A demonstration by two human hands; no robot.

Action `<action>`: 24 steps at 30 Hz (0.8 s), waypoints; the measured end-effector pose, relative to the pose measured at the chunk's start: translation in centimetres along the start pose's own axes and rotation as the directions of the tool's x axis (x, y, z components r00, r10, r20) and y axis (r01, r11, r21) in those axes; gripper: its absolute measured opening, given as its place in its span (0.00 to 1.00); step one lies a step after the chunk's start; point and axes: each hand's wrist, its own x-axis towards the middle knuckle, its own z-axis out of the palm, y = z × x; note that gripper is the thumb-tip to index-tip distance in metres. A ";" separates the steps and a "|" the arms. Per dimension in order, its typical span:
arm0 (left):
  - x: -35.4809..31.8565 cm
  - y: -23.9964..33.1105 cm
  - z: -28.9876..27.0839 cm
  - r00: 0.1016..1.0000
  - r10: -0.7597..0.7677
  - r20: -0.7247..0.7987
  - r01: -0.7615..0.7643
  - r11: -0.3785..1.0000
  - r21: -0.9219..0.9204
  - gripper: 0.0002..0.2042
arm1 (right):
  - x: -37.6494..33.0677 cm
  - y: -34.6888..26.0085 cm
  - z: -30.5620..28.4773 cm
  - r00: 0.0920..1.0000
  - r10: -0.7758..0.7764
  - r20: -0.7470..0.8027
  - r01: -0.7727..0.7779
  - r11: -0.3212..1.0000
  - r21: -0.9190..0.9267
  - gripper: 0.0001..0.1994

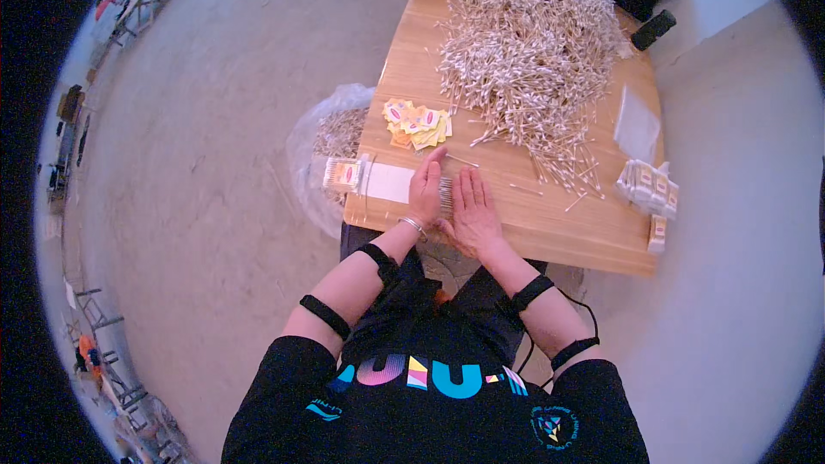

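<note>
A small row of cotton swabs (445, 196) lies on the table between my two hands, near the front edge. My left hand (424, 193) stands on its edge against the left side of the row, fingers straight. On the other side my right hand (475, 215) lies palm down, fingers stretched forward and thumb toward the swabs. Left of my left hand is a flat white piece (388, 183), with a filled swab pack (342, 174) at the table's left edge. Beyond my hands sit yellow and orange cards (418, 125).
A large heap of loose cotton swabs (533, 51) covers the table's far part. Clear bags (637, 126) and several filled packs (649, 186) lie at the right edge, beside a wall (739, 206). A big plastic bag of swabs (337, 133) stands left of the table.
</note>
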 end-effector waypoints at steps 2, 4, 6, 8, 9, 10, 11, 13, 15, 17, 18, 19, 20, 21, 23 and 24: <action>0.2 0.2 0.4 1.000 -0.017 0.020 0.017 1.000 0.014 0.21 | -0.2 0.2 -0.2 1.000 0.003 -0.016 -0.003 1.000 0.011 0.39; 0.3 0.2 -0.2 0.999 -0.025 0.033 0.025 1.000 0.001 0.22 | -0.2 0.3 0.1 0.999 -0.026 -0.033 0.027 0.999 0.040 0.39; 0.2 -0.2 -0.4 0.999 -0.034 0.036 0.034 0.999 -0.015 0.22 | 0.0 0.4 0.5 0.997 -0.036 -0.071 0.039 0.999 0.036 0.39; 0.4 0.2 -0.2 0.998 -0.044 0.041 0.045 0.998 -0.033 0.22 | 0.8 0.8 0.8 0.991 -0.019 -0.133 0.019 1.000 0.002 0.38; 0.4 0.5 -0.2 0.998 -0.052 0.048 0.053 0.998 -0.019 0.22 | 0.8 0.9 0.9 0.983 0.026 -0.180 -0.012 0.997 0.075 0.37; 0.2 0.6 -0.3 0.997 -0.062 0.050 0.062 0.998 -0.003 0.22 | 0.6 0.9 1.3 0.973 0.068 -0.221 -0.035 0.988 0.151 0.35; 0.1 0.6 -0.5 0.996 -0.072 0.051 0.072 0.997 0.012 0.23 | 0.5 1.0 1.5 0.960 0.114 -0.257 -0.054 0.972 0.227 0.34; 0.1 0.6 -0.4 0.999 -0.040 0.034 0.042 0.998 -0.048 0.22 | 0.7 2.0 2.6 0.881 0.232 -0.413 0.005 0.867 0.498 0.31; -0.2 0.7 0.0 0.999 -0.027 0.023 0.028 0.998 -0.049 0.22 | 1.3 2.9 3.7 0.786 0.427 -0.446 0.048 0.679 0.733 0.28; -0.3 1.3 0.1 1.000 -0.021 0.013 0.020 1.000 0.018 0.22 | 2.3 2.9 3.6 0.690 0.636 -0.346 0.080 0.407 0.910 0.26; -0.3 1.2 0.3 1.000 -0.010 0.013 0.010 1.000 0.014 0.22 | 2.4 2.9 3.6 0.694 0.634 -0.341 0.059 0.422 0.905 0.25; -0.3 1.0 0.1 1.000 0.002 0.005 -0.002 1.000 0.016 0.22 | 2.6 2.1 3.2 0.704 0.627 -0.333 0.040 0.433 0.901 0.25; -0.4 0.8 -0.2 1.000 0.013 -0.003 -0.013 1.000 0.019 0.22 | 3.0 1.3 2.8 0.714 0.620 -0.325 0.022 0.443 0.896 0.25; -0.5 0.7 -0.5 1.000 0.015 0.005 -0.015 0.999 0.044 0.23 | 3.5 0.5 2.9 0.725 0.596 -0.346 0.061 0.444 0.894 0.25; -0.5 1.0 0.0 0.999 0.014 0.041 -0.018 0.996 0.083 0.23 | 4.1 0.2 3.6 0.728 0.561 -0.393 0.129 0.451 0.883 0.25; -0.4 1.0 0.2 0.999 0.014 0.046 -0.017 0.998 0.064 0.23 | 4.2 0.5 3.9 0.722 0.575 -0.385 0.171 0.390 0.905 0.25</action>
